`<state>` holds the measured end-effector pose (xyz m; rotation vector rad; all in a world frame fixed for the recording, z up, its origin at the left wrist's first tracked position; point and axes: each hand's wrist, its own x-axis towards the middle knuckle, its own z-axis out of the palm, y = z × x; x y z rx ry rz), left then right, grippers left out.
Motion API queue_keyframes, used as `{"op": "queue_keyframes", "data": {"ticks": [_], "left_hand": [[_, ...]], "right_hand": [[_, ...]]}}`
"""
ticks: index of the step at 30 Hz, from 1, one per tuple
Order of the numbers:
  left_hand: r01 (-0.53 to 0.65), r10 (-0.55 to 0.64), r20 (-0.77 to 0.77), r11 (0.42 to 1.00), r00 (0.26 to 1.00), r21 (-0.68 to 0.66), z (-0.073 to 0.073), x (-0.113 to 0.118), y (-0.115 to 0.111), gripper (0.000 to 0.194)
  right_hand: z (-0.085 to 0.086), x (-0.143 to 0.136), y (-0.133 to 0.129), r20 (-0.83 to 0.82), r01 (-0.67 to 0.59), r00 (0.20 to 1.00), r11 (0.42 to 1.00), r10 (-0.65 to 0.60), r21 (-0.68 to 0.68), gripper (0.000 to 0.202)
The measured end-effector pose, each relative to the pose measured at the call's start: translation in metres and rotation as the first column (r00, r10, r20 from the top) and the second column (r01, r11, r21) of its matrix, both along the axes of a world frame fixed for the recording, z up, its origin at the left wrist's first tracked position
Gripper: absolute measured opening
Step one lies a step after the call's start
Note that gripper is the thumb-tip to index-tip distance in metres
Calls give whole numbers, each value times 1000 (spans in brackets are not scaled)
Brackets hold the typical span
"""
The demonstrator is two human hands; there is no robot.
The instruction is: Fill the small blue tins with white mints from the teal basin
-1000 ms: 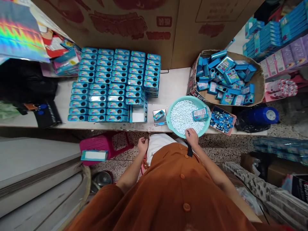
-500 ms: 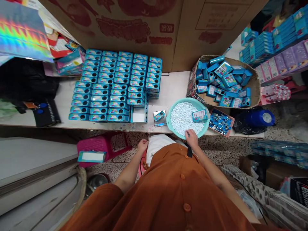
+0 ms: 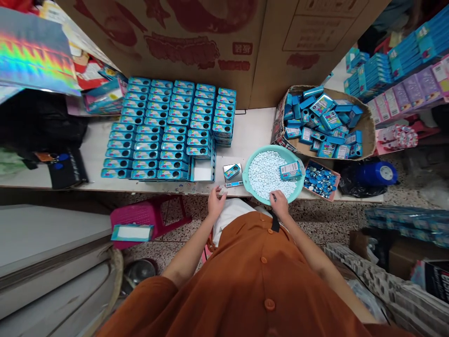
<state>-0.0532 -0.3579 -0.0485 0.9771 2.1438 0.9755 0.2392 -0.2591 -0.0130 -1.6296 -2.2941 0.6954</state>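
Observation:
My left hand [image 3: 216,202] is raised at the table's front edge, just below a small digital scale [image 3: 238,183]; its fingers are apart and hold nothing. On the scale lies a small blue tin [image 3: 232,171]. My right hand [image 3: 279,205] rests at the near rim of a mint-green basin [image 3: 246,180]. Its fingers are pinched around something small and dark that I cannot make out. White pellets [image 3: 264,171] fill much of the basin, and another blue tin [image 3: 290,170] lies on top of them at the right.
Rows of stacked blue tins [image 3: 145,145] stand at left, beside a white-bottomed tray [image 3: 202,171]. A cut carton [image 3: 369,135] holds loose blue tins; a pink tray [image 3: 335,189] holds small blue and silver pieces. Tall cardboard [image 3: 259,61] stands behind. A magenta stool [image 3: 136,215] is below left.
My left hand has moved up and slightly right from my lap to the table edge, its fingers spreading apart. The right hand stays at the basin's near rim. The view has shifted slightly.

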Motion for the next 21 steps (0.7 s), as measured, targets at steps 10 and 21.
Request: {"op": "queue_keyframes", "data": {"ticks": [10, 21], "left_hand": [[-2, 3, -13, 1000, 1000, 26, 28, 1, 108, 38], [484, -369, -422, 852, 828, 203, 120, 16, 115, 36]], "right_hand": [[1, -4, -2, 16, 17, 1000, 1000, -17, 6, 20], [2, -10, -5, 53, 86, 995, 996, -86, 7, 18]]}}
